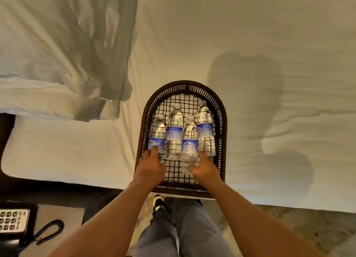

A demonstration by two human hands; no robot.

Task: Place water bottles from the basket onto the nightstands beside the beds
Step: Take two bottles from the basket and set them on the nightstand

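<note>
Now both forearms reach forward into the dark woven arch-shaped basket on the white bed. Four clear blue-labelled plastic water bottles lie inside; left hand and right hand each curl around one bottle's base.

Both hands, left hand and right hand, reach bottles in the basket.

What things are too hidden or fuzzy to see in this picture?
- Head view: the bottom of the far-left clear plastic water bottle is covered by the left hand.
- The small print on the blue bottle labels is too blurred to read.
- The black telephone with grey keys is cut off by the left edge.
- The right hand hides whether its fingers grip a bottle.
</note>
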